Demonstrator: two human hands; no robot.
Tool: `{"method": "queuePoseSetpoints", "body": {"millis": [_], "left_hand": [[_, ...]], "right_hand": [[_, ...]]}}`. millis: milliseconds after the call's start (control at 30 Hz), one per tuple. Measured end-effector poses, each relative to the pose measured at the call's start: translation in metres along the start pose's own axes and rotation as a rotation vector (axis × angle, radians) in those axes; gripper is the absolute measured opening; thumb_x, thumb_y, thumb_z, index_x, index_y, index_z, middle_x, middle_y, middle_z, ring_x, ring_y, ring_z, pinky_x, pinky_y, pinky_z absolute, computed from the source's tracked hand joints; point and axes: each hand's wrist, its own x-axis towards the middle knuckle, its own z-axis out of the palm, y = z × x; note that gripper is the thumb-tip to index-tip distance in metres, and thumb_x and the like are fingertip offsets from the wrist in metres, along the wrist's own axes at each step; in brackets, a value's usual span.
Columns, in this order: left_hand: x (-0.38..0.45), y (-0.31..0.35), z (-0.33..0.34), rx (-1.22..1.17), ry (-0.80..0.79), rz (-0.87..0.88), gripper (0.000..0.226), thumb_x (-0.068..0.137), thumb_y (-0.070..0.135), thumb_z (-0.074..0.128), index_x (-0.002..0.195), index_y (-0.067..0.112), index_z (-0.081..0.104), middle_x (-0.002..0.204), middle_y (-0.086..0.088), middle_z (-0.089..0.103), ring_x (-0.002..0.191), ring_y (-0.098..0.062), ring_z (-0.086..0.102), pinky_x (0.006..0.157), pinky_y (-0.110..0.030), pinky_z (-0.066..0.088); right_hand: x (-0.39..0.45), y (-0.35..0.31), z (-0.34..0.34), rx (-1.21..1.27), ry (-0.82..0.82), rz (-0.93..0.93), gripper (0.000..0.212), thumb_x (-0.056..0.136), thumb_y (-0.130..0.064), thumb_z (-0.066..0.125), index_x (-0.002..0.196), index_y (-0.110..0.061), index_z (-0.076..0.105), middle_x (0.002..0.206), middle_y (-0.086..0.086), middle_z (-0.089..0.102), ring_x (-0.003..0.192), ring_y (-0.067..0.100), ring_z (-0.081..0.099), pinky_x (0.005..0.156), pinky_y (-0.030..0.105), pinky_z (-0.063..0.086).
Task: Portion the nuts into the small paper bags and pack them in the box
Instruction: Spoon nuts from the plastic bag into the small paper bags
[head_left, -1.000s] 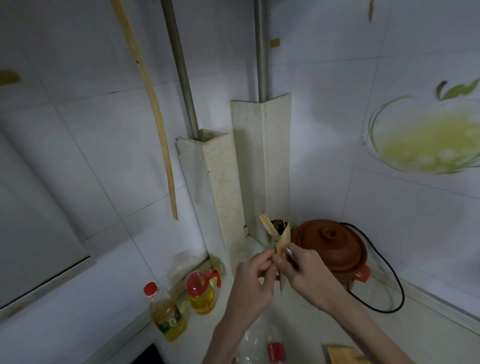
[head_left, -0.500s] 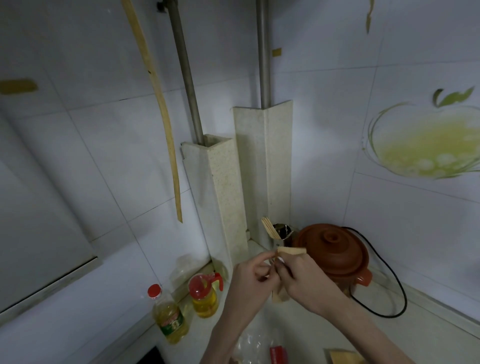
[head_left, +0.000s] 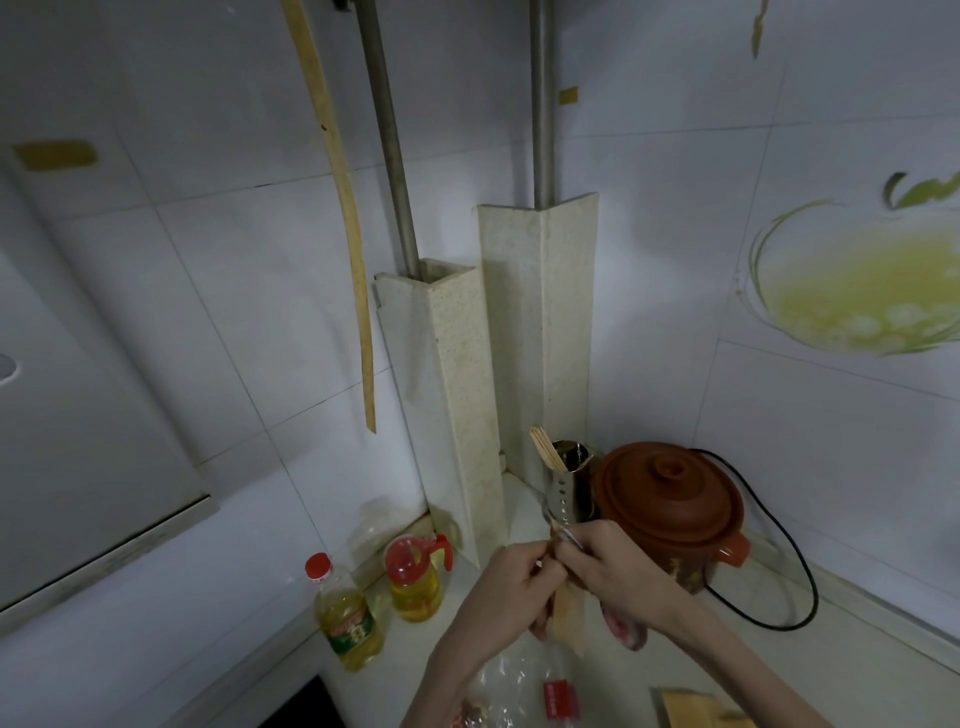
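Paper bag (head_left: 567, 616), small and brown, hung above the tabletop (head_left: 779, 660) in a kitchen corner, pinched at its top by both hands: the left hand (head_left: 506, 584) and right hand (head_left: 605, 569) met there with fingers curled tight on the paper's upper edge, the bag dangling flat below them. Whether it held any nuts could not be told; the bag looked thin and was probably being opened or folded. A clear plastic bag (head_left: 511, 686), with what seemed to be nuts at its lower edge, lay just beneath the hands. More brown paper (head_left: 685, 709) lay at the bottom right; no box could be made out, so packing appeared still to come. Behind the hands stood a clay pot (head_left: 670, 506) with its black cord (head_left: 795, 561) looping over the tabletop, and a metal holder (head_left: 569, 486) with chopsticks. Two oil bottles (head_left: 348, 613) stood to the left. None of these lay between the hands and the plastic bag.
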Motion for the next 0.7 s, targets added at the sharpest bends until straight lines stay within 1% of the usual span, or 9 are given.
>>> {"method": "queuePoseSetpoints", "body": {"millis": [167, 267, 367, 433, 500, 533, 600, 667, 700], "left_hand": [[0.002, -0.005, 0.003, 0.031, 0.095, -0.02, 0.032, 0.084, 0.048, 0.045, 0.058, 0.037, 0.059, 0.044, 0.007, 0.055, 0.038, -0.004, 0.052, 0.041, -0.017, 0.039], [0.004, -0.01, 0.005, 0.194, 0.127, -0.025, 0.034, 0.083, 0.05, 0.044, 0.062, 0.027, 0.056, 0.043, 0.005, 0.054, 0.038, -0.005, 0.05, 0.047, -0.026, 0.041], [0.002, -0.024, -0.01, 0.284, 0.28, -0.08, 0.032, 0.092, 0.028, 0.049, 0.061, 0.022, 0.052, 0.047, 0.006, 0.049, 0.039, -0.003, 0.045, 0.047, -0.033, 0.048], [-0.003, -0.032, -0.033, 0.23, 0.355, -0.111, 0.036, 0.097, 0.017, 0.047, 0.062, 0.026, 0.055, 0.045, 0.006, 0.05, 0.036, -0.002, 0.046, 0.041, -0.026, 0.048], [-0.007, -0.033, -0.05, 0.076, 0.377, -0.085, 0.035, 0.098, 0.014, 0.049, 0.067, 0.028, 0.058, 0.048, 0.003, 0.056, 0.038, -0.003, 0.05, 0.041, -0.019, 0.046], [-0.008, -0.03, -0.052, 0.02, 0.355, -0.071, 0.033, 0.098, 0.016, 0.05, 0.07, 0.032, 0.058, 0.053, 0.002, 0.06, 0.042, -0.006, 0.054, 0.043, -0.019, 0.047], [-0.006, -0.017, -0.043, -0.016, 0.22, -0.068, 0.024, 0.098, 0.028, 0.05, 0.079, 0.041, 0.056, 0.065, 0.002, 0.064, 0.051, -0.008, 0.06, 0.045, -0.02, 0.05], [-0.002, -0.005, -0.021, -0.017, 0.06, -0.072, 0.016, 0.099, 0.044, 0.043, 0.086, 0.043, 0.054, 0.075, 0.001, 0.064, 0.062, -0.009, 0.063, 0.048, -0.021, 0.051], [-0.001, 0.0, -0.011, -0.029, 0.011, -0.08, 0.02, 0.099, 0.048, 0.039, 0.087, 0.042, 0.053, 0.079, 0.001, 0.062, 0.067, -0.01, 0.063, 0.048, -0.023, 0.052]], "right_hand": [[0.004, 0.001, 0.001, -0.005, 0.007, 0.016, 0.039, 0.092, -0.012, 0.049, 0.056, 0.002, 0.044, 0.051, 0.0, 0.039, 0.047, 0.005, 0.032, 0.048, 0.02, 0.028], [0.006, 0.001, 0.002, -0.142, 0.018, -0.013, 0.041, 0.088, -0.012, 0.051, 0.049, -0.013, 0.036, 0.046, -0.005, 0.035, 0.044, 0.006, 0.033, 0.047, 0.016, 0.025], [0.003, 0.009, -0.011, -0.299, 0.109, 0.03, 0.045, 0.088, -0.014, 0.052, 0.049, -0.022, 0.032, 0.043, -0.005, 0.035, 0.043, 0.007, 0.04, 0.045, 0.016, 0.025], [-0.001, 0.02, -0.031, -0.308, 0.188, 0.114, 0.045, 0.09, -0.014, 0.052, 0.049, -0.021, 0.035, 0.044, -0.005, 0.04, 0.044, 0.004, 0.044, 0.048, 0.016, 0.031], [-0.006, 0.029, -0.046, -0.309, 0.221, 0.165, 0.045, 0.09, -0.013, 0.053, 0.049, -0.02, 0.036, 0.044, -0.005, 0.041, 0.044, 0.005, 0.042, 0.052, 0.02, 0.032], [-0.006, 0.031, -0.048, -0.303, 0.222, 0.168, 0.045, 0.09, -0.012, 0.054, 0.049, -0.019, 0.035, 0.044, -0.005, 0.04, 0.044, 0.006, 0.04, 0.051, 0.022, 0.031], [-0.003, 0.028, -0.04, -0.25, 0.189, 0.153, 0.042, 0.089, -0.013, 0.053, 0.051, -0.017, 0.036, 0.046, -0.001, 0.039, 0.045, 0.004, 0.036, 0.05, 0.022, 0.03], [0.002, 0.021, -0.021, -0.164, 0.109, 0.126, 0.041, 0.089, -0.015, 0.052, 0.05, -0.017, 0.04, 0.046, 0.003, 0.042, 0.045, 0.002, 0.035, 0.049, 0.025, 0.032], [0.004, 0.018, -0.011, -0.127, 0.08, 0.1, 0.043, 0.09, -0.016, 0.052, 0.049, -0.019, 0.041, 0.045, -0.001, 0.041, 0.044, 0.002, 0.034, 0.049, 0.024, 0.031]]}}
